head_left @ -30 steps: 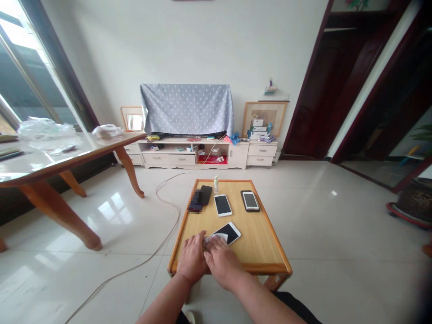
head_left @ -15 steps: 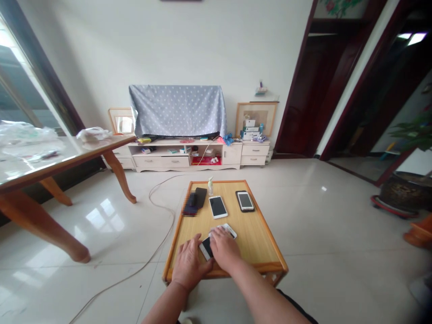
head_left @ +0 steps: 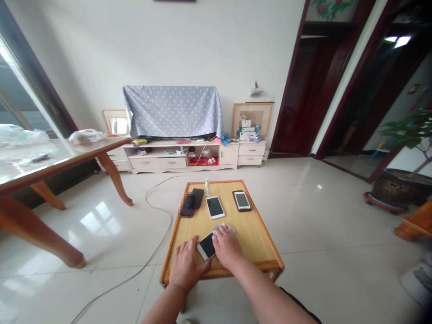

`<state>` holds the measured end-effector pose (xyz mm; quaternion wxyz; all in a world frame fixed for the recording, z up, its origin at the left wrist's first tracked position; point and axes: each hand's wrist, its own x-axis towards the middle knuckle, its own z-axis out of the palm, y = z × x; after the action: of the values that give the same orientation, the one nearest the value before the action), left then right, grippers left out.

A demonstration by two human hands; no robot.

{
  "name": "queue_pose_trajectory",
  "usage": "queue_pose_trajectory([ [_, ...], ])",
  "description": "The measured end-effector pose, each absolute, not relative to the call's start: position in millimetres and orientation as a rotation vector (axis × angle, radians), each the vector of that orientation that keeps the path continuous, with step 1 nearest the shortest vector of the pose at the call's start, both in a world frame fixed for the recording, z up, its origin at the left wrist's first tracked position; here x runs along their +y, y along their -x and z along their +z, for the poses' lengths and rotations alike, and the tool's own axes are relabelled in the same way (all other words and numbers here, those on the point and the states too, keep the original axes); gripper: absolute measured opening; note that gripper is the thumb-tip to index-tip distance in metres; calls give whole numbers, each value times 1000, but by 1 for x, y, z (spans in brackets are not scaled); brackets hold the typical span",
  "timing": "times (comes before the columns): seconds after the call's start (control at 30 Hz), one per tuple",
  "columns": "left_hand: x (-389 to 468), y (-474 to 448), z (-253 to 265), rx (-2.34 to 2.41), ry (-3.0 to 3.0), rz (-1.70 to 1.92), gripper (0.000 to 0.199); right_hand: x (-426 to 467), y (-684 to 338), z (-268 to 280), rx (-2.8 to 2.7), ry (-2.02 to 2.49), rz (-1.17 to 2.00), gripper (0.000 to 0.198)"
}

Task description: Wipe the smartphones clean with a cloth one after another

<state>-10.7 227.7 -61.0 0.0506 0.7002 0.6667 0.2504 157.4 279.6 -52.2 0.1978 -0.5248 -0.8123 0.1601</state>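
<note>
A white smartphone with a dark screen (head_left: 205,247) lies slantwise near the front of the small wooden table (head_left: 251,245). My left hand (head_left: 186,264) holds its near left end, thumb along the lower edge and fingers at the upper left. Across the far half of the screen, my right hand (head_left: 227,245) presses with bent fingers on a thin white wipe (head_left: 231,227), mostly hidden beneath them. Beyond the hands rests a larger white device with a dark screen (head_left: 215,207). To its right, a white phone (head_left: 242,200) lies on a black one.
Dark, partly pixelated items (head_left: 192,203) lie at the table's far left, beside a small clear pump bottle (head_left: 207,186). A cable (head_left: 158,240) runs over the floor. A larger table (head_left: 111,146) stands left, a low cabinet (head_left: 158,163) behind, a potted plant (head_left: 401,186) right.
My right hand has slid slightly along the phone, and more of the screen shows between the hands. My left hand stays at the phone's end. The view has turned a little to the right.
</note>
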Motion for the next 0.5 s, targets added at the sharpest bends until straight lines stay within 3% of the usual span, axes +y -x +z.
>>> queue_pose_trajectory([
  [0.2, 228, 12, -64, 2023, -2145, 710, 60, 255, -157, -55, -2452, 1091, 533, 51],
  [0.4, 228, 8, -61, 2077, -2127, 727, 62, 269, -180, -49, -2314, 1431, 485, 51],
  [0.5, 229, 9, -63, 2069, -2120, 711, 62, 254, -180, -52, -2370, 1339, 524, 53],
])
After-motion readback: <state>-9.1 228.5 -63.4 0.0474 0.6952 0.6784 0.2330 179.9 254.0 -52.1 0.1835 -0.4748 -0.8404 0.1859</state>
